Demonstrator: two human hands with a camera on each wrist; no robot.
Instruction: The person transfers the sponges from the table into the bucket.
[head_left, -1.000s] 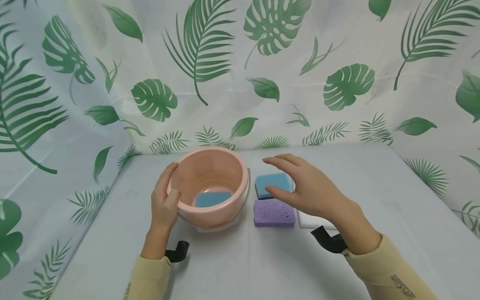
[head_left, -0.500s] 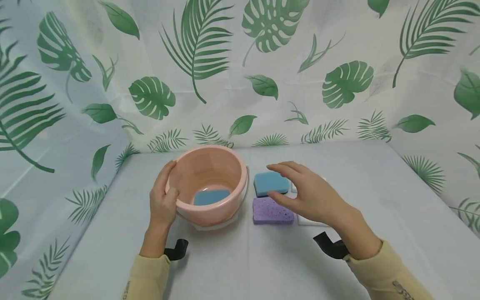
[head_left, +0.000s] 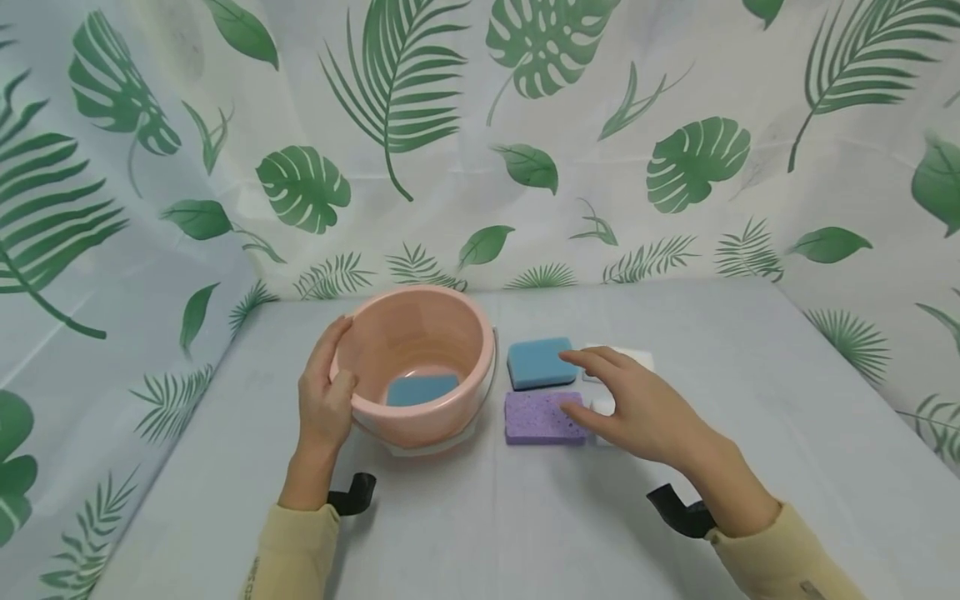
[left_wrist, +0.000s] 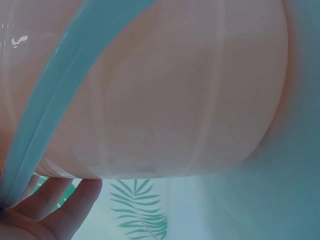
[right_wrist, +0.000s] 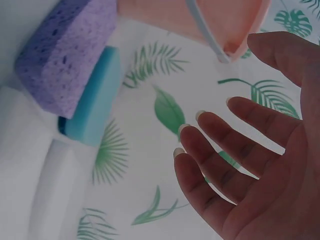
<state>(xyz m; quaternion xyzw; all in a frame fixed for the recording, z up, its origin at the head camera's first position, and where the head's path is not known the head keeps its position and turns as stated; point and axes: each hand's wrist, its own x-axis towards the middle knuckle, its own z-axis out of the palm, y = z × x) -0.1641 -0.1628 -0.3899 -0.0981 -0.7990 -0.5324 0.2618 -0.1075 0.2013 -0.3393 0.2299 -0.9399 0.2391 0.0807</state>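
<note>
My left hand [head_left: 324, 404] grips the left rim of a pink bucket [head_left: 423, 427], thumb over the near edge and fingers along the outside. In the left wrist view, fingertips press against the bucket wall [left_wrist: 165, 100], beside its pale handle [left_wrist: 55, 100]. A blue sponge [head_left: 422, 390] lies on the bucket's bottom. My right hand [head_left: 645, 408] hovers, holding nothing, with thumb and fingers spread apart. Below and left of it lie a purple sponge [head_left: 536, 419] and, behind that, a blue sponge [head_left: 538, 364] with a dark underside.
A white block-like item [head_left: 637, 358] lies right of the blue sponge. Another white item [head_left: 602, 407], partly hidden by my right hand, lies right of the purple sponge. A leaf-patterned sheet [head_left: 420, 167] rises behind and beside the pale table [head_left: 480, 533].
My right hand has moved to the right and toward me, from over the blue sponge to over the white items. The left hand keeps its grip on the bucket, which stays put.
</note>
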